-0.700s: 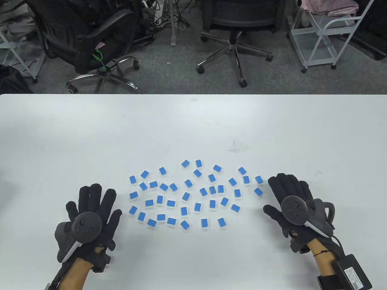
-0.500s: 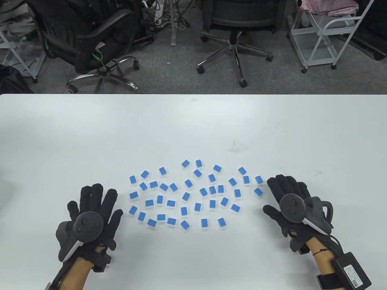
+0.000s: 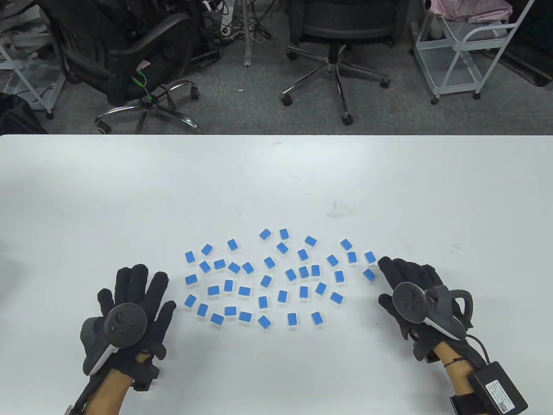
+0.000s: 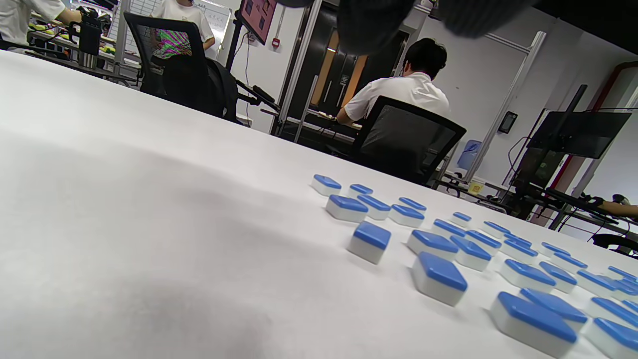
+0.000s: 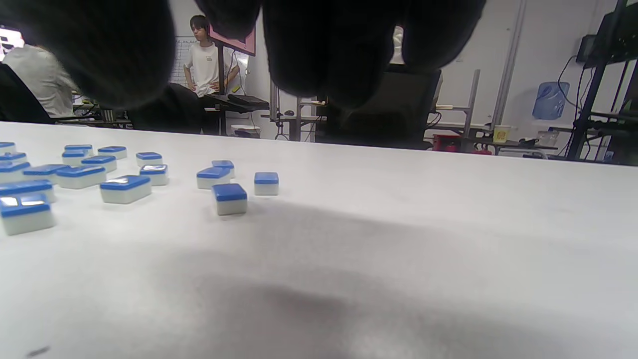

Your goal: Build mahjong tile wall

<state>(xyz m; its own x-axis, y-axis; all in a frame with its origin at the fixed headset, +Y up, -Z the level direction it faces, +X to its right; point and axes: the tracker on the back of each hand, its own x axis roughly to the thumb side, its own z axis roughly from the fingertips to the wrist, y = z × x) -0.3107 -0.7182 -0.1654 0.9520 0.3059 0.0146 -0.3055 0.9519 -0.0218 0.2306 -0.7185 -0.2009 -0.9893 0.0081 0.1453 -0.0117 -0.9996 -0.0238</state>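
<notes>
Several blue-backed mahjong tiles (image 3: 265, 281) lie face down and scattered on the white table (image 3: 276, 181), none stacked. My left hand (image 3: 138, 289) lies flat with fingers spread, just left of the scatter, holding nothing. My right hand (image 3: 399, 272) has its fingers extended toward the scatter's right edge, fingertips close to the outermost tile (image 3: 368, 274). In the left wrist view the tiles (image 4: 369, 242) spread to the right of the hand. In the right wrist view the nearest tile (image 5: 229, 198) sits ahead under the dark fingers (image 5: 319, 50).
Office chairs (image 3: 332, 39) and a white cart (image 3: 471, 47) stand beyond the table's far edge. A black box (image 3: 497, 387) is strapped to my right forearm. People sit and stand in the background of the wrist views.
My right hand has slid a little left toward the rightmost tiles. The left hand and the tiles have stayed put.
</notes>
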